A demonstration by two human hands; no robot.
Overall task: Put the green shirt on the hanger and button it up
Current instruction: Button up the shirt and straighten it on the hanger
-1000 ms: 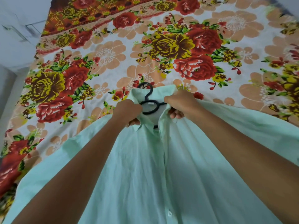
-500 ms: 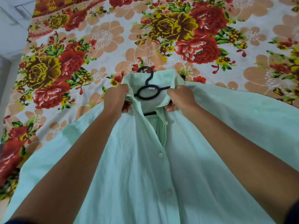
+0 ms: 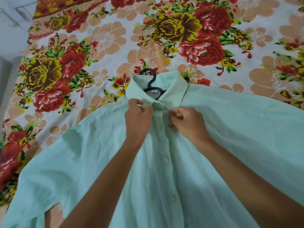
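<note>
A pale green shirt (image 3: 85, 158) lies spread face up on the bed, sleeves out to both sides. A black plastic hanger (image 3: 152, 79) sits inside it, with its hook poking out above the collar (image 3: 179, 83). My left hand (image 3: 138, 119) pinches the left front edge just below the collar. My right hand (image 3: 187, 122) pinches the right front edge at the same height. The two edges meet between my fingers. White buttons (image 3: 166, 160) run down the placket below my hands.
A floral bedsheet (image 3: 102, 40) with red, yellow and peach flowers covers the bed under the shirt. The bed's left edge meets a pale wall and floor (image 3: 9, 30) at the far left.
Both hands have come down from the collar sides to the top of the placket and drawn the front edges together. The collar now lies folded around the hanger neck.
</note>
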